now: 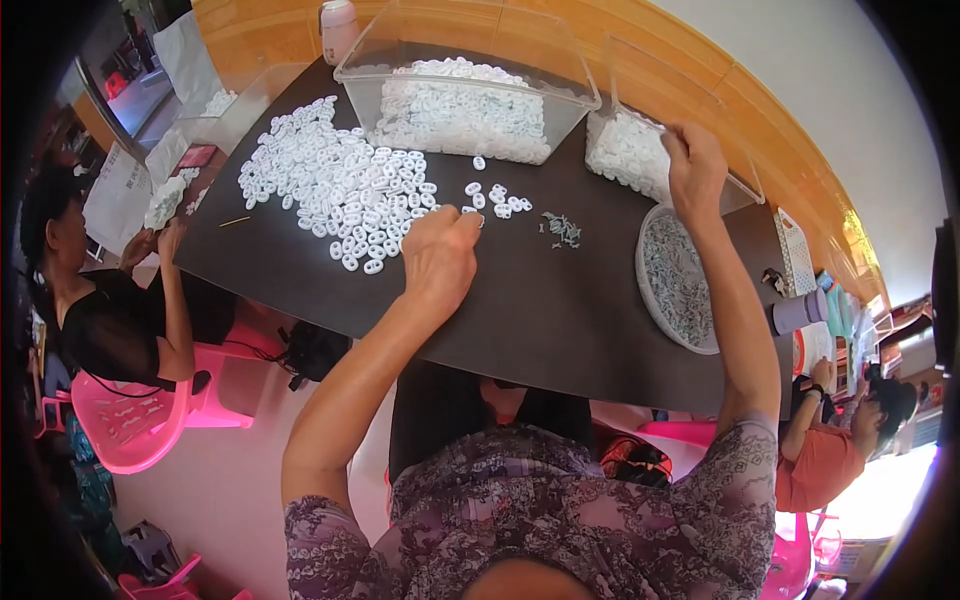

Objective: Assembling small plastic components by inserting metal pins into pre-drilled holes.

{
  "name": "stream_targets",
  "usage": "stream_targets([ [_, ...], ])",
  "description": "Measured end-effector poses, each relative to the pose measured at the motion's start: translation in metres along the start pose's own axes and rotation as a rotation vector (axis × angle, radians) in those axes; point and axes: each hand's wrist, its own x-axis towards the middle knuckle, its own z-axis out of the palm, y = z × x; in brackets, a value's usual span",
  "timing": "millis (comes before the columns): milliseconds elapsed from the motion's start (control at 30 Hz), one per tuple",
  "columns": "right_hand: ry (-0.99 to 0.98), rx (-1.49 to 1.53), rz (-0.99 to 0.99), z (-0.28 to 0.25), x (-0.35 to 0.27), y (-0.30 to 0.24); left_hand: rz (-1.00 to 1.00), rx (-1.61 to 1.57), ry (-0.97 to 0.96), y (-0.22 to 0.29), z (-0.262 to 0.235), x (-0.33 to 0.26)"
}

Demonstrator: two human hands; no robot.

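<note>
My left hand [440, 255] rests low over the dark table, fingers curled together, at the right edge of a heap of small white oval plastic pieces [340, 190] with two holes each. White shows at its fingertips, but whether a piece is pinched there is hidden. My right hand [697, 175] is raised over the front of the right clear bin [745, 195], which holds more white pieces [628, 150]. Its fingers are bent together, and what they hold, if anything, cannot be made out. Several loose white pieces [498, 195] lie between the hands, beside a little pile of grey-green bits [562, 230].
A round white basin [645, 285] of grey-green bits stands under my right forearm. A large clear bin [470, 75] of white pieces is at the back, beside a pink bottle [339, 30]. Other people sit at left [110, 300] and right [825, 450]. A purple-grey cup [798, 313] stands far right.
</note>
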Motion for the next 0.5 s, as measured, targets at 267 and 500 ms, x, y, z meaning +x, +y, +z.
stream_targets([
  [267, -0.146, -0.187, 0.038, 0.026, 0.037, 0.055, 0.116, 0.265, -0.163, -0.009, 0.026, 0.014],
  [500, -0.247, -0.385, 0.079, 0.014, 0.034, 0.055, 0.121, 0.335, -0.217, -0.009, 0.03, 0.015],
])
